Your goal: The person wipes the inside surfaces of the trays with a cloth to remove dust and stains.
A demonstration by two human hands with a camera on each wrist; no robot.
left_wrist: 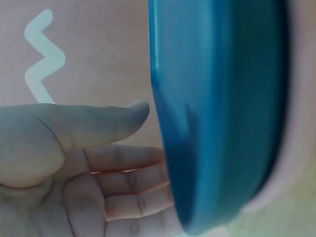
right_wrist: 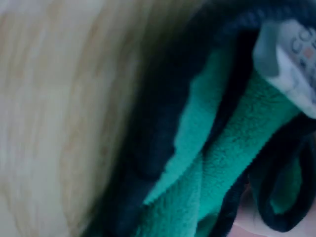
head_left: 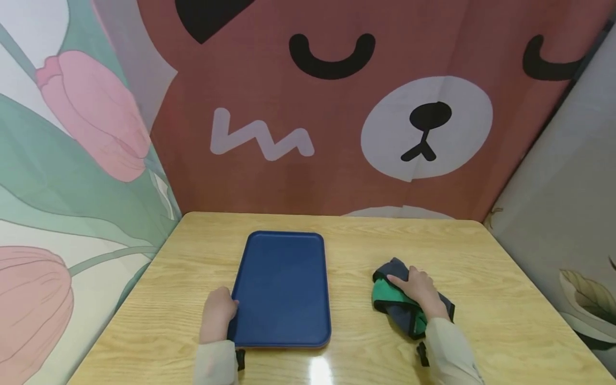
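Note:
A blue rectangular tray point(head_left: 284, 289) with a raised rim lies on the table, long side pointing away from me. My left hand point(head_left: 219, 313) is at its left edge. In the left wrist view the fingers point(left_wrist: 131, 180) are straight and pass behind the tray's rim, which hides their tips, while the thumb stops just short of it. To the right, a crumpled cleaning cloth point(head_left: 392, 291), green and dark grey with black trim, lies under my right hand point(head_left: 421, 291), which grips it from above. The right wrist view shows the cloth's fuzzy green side and a white label point(right_wrist: 291, 64).
The light wooden table point(head_left: 351, 299) runs back to a brown curtain point(head_left: 269, 182) with a bear's face. Printed fabric point(head_left: 96, 214) hangs along the left side, and a pale one point(head_left: 568, 203) along the right. A pinkish edge point(left_wrist: 301, 133) shows beneath the blue tray.

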